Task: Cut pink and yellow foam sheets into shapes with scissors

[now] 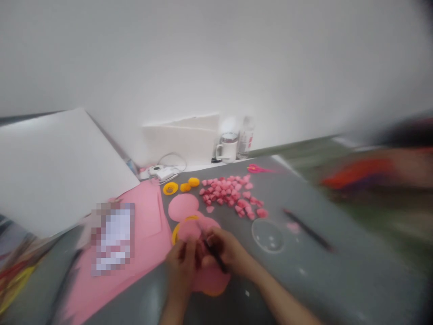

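Note:
My left hand [182, 262] is closed, its fingers pinching a round pink paper piece [189, 229]. In my right hand [232, 253] is a dark, slim, pen-like stick [216, 256], held slantwise against the pink piece; blur hides its tip. Under and around both hands lie more pink rounds, one of them [211, 280] with an orange-yellow edge. Just beyond the hands is another pink paper circle [183, 206]. A heap of small folded pink paper pieces [223, 189] spreads behind my right hand.
Yellow tape rolls [170, 188] sit near a white corded device [162, 172]. Pink scissors [257, 169], a clear round lid [268, 235] and a dark pencil-like stick [309, 230] lie rightward. A mug [228, 148] and bottle [246, 137] stand behind. Pink sheets [145, 253] cover the left.

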A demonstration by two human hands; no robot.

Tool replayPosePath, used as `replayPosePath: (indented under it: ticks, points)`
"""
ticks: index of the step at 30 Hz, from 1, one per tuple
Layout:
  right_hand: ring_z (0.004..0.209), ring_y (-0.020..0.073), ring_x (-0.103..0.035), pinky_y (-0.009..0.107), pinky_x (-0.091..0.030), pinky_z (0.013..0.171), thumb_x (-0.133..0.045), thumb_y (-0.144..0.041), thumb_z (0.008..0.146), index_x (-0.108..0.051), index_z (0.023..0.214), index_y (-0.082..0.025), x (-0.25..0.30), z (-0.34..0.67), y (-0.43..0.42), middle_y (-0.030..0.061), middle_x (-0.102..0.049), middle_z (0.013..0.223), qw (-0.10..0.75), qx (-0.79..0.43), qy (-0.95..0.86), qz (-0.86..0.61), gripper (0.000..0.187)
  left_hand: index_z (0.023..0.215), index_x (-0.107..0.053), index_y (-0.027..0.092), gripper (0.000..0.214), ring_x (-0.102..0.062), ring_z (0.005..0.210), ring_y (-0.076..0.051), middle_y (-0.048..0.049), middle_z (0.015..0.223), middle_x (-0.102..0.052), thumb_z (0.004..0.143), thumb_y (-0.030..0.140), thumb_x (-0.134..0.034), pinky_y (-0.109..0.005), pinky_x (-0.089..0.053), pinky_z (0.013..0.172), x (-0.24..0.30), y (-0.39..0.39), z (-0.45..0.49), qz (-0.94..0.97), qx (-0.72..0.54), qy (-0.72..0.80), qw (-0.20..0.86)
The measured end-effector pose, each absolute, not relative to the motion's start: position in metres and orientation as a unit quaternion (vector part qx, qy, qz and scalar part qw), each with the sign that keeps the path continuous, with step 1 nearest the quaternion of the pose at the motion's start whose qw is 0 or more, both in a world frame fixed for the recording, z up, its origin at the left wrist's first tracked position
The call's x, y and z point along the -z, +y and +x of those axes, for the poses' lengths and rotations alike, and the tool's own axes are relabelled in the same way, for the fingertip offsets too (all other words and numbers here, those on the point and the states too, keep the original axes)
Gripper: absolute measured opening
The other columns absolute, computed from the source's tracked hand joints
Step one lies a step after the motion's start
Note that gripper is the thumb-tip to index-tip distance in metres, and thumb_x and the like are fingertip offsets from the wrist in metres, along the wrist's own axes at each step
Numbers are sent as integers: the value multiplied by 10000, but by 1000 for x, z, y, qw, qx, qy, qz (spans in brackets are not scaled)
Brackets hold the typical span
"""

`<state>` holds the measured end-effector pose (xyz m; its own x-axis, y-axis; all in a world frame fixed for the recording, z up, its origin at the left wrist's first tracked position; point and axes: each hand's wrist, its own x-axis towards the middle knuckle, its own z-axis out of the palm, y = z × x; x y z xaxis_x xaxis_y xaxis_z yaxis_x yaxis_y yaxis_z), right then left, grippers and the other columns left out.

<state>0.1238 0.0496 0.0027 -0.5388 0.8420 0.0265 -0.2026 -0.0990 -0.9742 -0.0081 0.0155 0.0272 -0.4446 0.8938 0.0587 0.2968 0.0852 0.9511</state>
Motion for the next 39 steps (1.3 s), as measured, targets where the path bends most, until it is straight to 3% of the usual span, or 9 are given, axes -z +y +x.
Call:
replayPosePath:
  ticks: [8,13,19,27,34,39]
  points:
    - [580,106,-467,215,-373,520,-798,-425,543,-494,867,-194,-4,134,59,-40,-523,664,390,-627,-607,-292,501,446,-465,179,377,-413,343,-87,33,361,-464,734,408,-548,-193,-343,365,-23,15,-11,479,-484,643,351]
    - [524,97,-436,210,-339,479,-754,-396,612,-501,801,-197,-5,139,61,-55,-496,593,376,-606,-626,-315,374,462,-465,178,350,-418,345,-83,34,373,-472,734,374,-567,-190,-340,361,-25,15,-11,466,-511,623,365]
    - [478,81,-410,190,-287,430,-820,-334,506,-499,768,-186,-4,140,62,-82,-458,534,370,-626,-621,-293,440,479,-424,182,407,-383,359,-73,49,385,-416,791,423,-526,-189,-305,371,-38,14,-1,407,-578,605,367]
    - [479,84,-442,184,-292,425,-813,-331,518,-527,739,-173,-7,141,60,-71,-492,537,344,-628,-622,-316,394,508,-427,181,382,-411,367,-79,50,403,-440,806,398,-524,-195,-318,383,-30,16,-7,369,-600,592,392]
    - [451,79,-438,176,-277,407,-804,-328,524,-539,742,-173,-8,137,58,-76,-502,508,327,-629,-619,-338,377,492,-433,182,432,-428,376,-92,31,410,-463,843,433,-428,-203,-337,390,-30,16,-9,389,-575,623,359]
    - [481,77,-429,180,-283,428,-790,-317,556,-538,759,-171,-9,135,55,-71,-501,544,322,-642,-608,-338,355,469,-436,183,438,-430,385,-91,27,398,-470,814,451,-469,-195,-341,401,-39,12,-1,420,-544,657,309]
